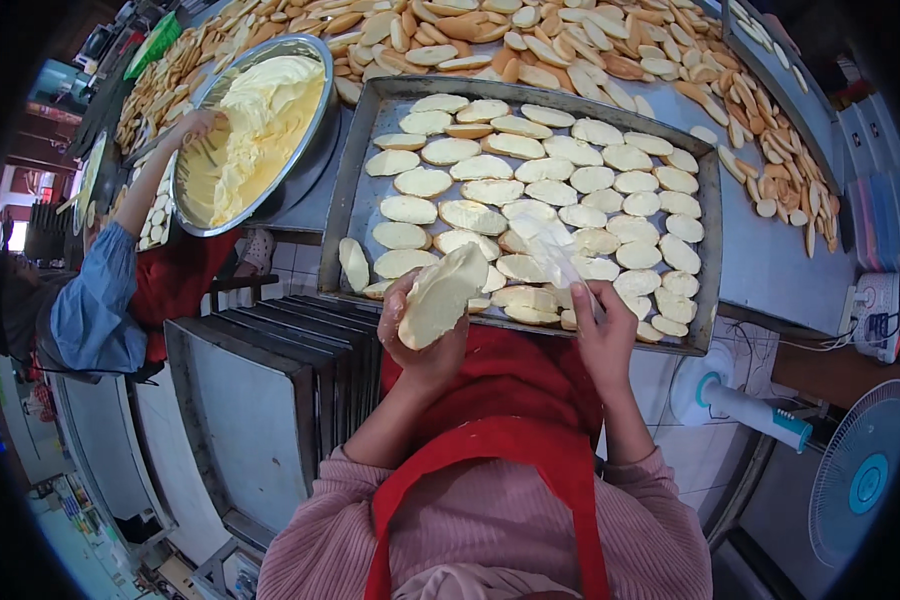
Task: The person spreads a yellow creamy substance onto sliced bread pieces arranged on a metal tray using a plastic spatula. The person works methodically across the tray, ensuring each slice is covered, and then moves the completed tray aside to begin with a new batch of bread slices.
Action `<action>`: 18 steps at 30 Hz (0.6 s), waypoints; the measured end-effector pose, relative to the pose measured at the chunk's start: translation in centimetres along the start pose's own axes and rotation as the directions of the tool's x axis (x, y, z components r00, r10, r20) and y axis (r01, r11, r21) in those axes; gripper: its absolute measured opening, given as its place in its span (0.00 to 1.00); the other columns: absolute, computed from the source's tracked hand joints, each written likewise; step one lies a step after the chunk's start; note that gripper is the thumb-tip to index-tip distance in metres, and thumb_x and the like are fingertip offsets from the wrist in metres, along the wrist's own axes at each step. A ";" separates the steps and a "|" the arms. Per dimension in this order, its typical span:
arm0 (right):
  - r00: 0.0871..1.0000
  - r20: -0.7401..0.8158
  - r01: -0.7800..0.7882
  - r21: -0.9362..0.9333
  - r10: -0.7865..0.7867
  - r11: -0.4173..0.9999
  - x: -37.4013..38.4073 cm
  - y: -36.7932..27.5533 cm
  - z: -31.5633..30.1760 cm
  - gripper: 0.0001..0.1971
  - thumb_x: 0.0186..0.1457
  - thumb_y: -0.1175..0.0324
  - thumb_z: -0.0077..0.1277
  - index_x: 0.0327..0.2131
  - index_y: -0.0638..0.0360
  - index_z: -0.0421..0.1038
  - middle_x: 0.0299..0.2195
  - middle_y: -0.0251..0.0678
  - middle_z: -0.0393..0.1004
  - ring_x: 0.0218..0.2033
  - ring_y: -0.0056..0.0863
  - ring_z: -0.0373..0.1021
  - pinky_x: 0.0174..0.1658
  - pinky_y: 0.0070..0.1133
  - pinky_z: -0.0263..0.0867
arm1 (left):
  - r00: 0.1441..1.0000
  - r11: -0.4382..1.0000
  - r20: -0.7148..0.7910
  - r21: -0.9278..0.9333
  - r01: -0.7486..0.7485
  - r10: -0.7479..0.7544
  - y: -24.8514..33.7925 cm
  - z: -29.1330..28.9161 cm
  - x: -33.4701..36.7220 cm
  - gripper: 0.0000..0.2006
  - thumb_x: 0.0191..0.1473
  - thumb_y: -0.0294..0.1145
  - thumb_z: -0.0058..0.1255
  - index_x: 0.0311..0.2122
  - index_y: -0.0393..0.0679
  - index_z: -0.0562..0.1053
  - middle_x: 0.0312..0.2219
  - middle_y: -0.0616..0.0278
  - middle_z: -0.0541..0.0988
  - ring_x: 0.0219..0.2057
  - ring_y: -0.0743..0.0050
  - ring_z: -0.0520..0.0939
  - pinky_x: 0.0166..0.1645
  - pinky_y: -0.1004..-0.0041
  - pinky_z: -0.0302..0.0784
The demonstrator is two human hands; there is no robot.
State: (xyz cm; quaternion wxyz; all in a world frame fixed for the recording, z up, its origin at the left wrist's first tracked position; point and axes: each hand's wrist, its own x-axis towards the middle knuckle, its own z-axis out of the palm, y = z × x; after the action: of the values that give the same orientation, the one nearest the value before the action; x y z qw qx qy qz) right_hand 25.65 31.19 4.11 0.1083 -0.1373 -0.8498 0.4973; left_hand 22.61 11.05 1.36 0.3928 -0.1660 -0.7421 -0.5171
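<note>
My left hand point(428, 362) is wrapped around a bread slice point(445, 297), long and oval, its upward face coated with pale cream. In my right hand point(608, 338) is a cream-smeared spatula point(558, 258), gripped by its handle, its blade pointing away from me over the tray. The spatula is apart from the held slice. Beneath both hands lies a large metal baking tray point(334, 225), filled with rows of oval bread slices point(495, 192) covered in the same pale cream. One slice point(353, 264) stands turned against the tray's left wall.
A big metal bowl point(322, 62) of yellow cream point(270, 105) stands left, with a co-worker's hand point(198, 125) in it. Heaped bread pieces point(610, 40) cover the table's far side. Stacked trays point(240, 400) stand lower left; a fan point(865, 480) is at lower right.
</note>
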 end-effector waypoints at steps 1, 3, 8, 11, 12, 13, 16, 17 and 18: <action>0.999 0.022 -0.030 0.043 0.029 0.999 -0.4 -0.6 -0.3 0.10 0.57 0.65 0.54 0.30 0.63 0.73 0.18 0.33 0.70 0.19 0.18 0.64 0.24 0.18 0.60 | 1.000 0.999 -0.004 -0.011 0.030 -0.030 -0.3 0.0 -0.3 0.45 0.40 0.13 0.61 0.59 0.51 0.47 0.48 0.46 0.67 0.46 0.55 0.75 0.48 0.62 0.75; 0.991 0.119 -0.077 0.137 0.061 0.987 -2.0 -1.9 -0.8 0.09 0.58 0.67 0.54 0.31 0.64 0.73 0.18 0.28 0.67 0.22 0.11 0.60 0.24 0.15 0.59 | 0.995 0.995 -0.001 -0.031 0.097 -0.097 -0.4 -0.1 -1.2 0.46 0.41 0.14 0.61 0.60 0.52 0.47 0.49 0.46 0.66 0.46 0.56 0.74 0.48 0.63 0.74; 0.998 0.056 -0.009 0.062 0.005 0.998 -2.2 -1.0 -0.5 0.10 0.56 0.65 0.57 0.30 0.63 0.74 0.21 0.34 0.72 0.22 0.18 0.65 0.26 0.17 0.61 | 0.992 0.983 -0.032 0.132 0.124 -0.121 0.6 -0.2 -0.6 0.45 0.42 0.16 0.61 0.61 0.44 0.45 0.50 0.45 0.66 0.48 0.57 0.74 0.50 0.64 0.73; 0.999 0.036 0.036 0.007 -0.037 0.999 -3.0 -2.3 -1.0 0.11 0.53 0.65 0.59 0.30 0.64 0.74 0.21 0.37 0.73 0.21 0.25 0.68 0.26 0.20 0.63 | 0.984 0.972 -0.005 0.155 0.179 -0.181 0.7 -0.1 -0.1 0.44 0.42 0.17 0.61 0.60 0.39 0.45 0.49 0.46 0.66 0.48 0.58 0.74 0.51 0.64 0.72; 0.995 0.052 0.086 -0.017 -0.085 0.996 -3.6 -3.3 -1.0 0.11 0.53 0.65 0.60 0.30 0.64 0.75 0.21 0.38 0.73 0.21 0.27 0.69 0.26 0.21 0.64 | 0.980 0.973 0.005 0.127 0.195 -0.197 0.6 0.0 -0.1 0.44 0.42 0.18 0.62 0.60 0.37 0.45 0.49 0.46 0.66 0.47 0.58 0.74 0.51 0.64 0.72; 0.967 0.074 0.243 0.015 -0.244 0.970 -3.9 -4.1 -0.5 0.11 0.52 0.65 0.60 0.30 0.64 0.75 0.22 0.39 0.74 0.21 0.31 0.71 0.26 0.24 0.65 | 0.990 0.981 0.038 0.146 0.129 -0.136 0.6 -0.2 0.0 0.44 0.42 0.18 0.61 0.60 0.38 0.46 0.49 0.46 0.66 0.47 0.58 0.74 0.51 0.64 0.72; 0.957 0.029 0.288 -0.026 -0.287 0.957 -2.9 -3.3 1.6 0.10 0.53 0.64 0.59 0.31 0.62 0.75 0.23 0.41 0.75 0.22 0.35 0.71 0.27 0.25 0.66 | 0.995 0.988 0.094 0.152 0.028 -0.043 0.5 -0.7 -0.2 0.45 0.42 0.20 0.63 0.60 0.38 0.46 0.51 0.48 0.63 0.50 0.59 0.71 0.52 0.64 0.71; 0.986 0.015 0.166 -0.059 -0.166 0.984 -1.9 -3.0 1.7 0.10 0.54 0.64 0.57 0.31 0.62 0.75 0.23 0.43 0.74 0.21 0.37 0.71 0.26 0.26 0.65 | 0.994 0.989 0.076 0.134 0.065 -0.075 0.2 -0.6 -0.7 0.46 0.41 0.22 0.64 0.61 0.37 0.45 0.55 0.48 0.59 0.53 0.60 0.68 0.55 0.63 0.69; 0.999 -0.003 0.042 -0.090 -0.042 0.995 -0.9 -2.6 1.5 0.10 0.55 0.64 0.56 0.31 0.62 0.74 0.23 0.44 0.74 0.21 0.38 0.71 0.26 0.26 0.65 | 0.993 0.988 0.069 0.123 0.091 -0.100 0.1 -0.7 -1.0 0.47 0.41 0.23 0.65 0.61 0.37 0.44 0.57 0.48 0.57 0.55 0.60 0.66 0.56 0.63 0.68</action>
State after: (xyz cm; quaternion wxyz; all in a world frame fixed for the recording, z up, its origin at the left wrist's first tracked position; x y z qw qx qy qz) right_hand 25.67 28.43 5.62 0.1144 -0.1252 -0.8737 0.4560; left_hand 23.59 10.60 0.80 0.3487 -0.1257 -0.7930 -0.4835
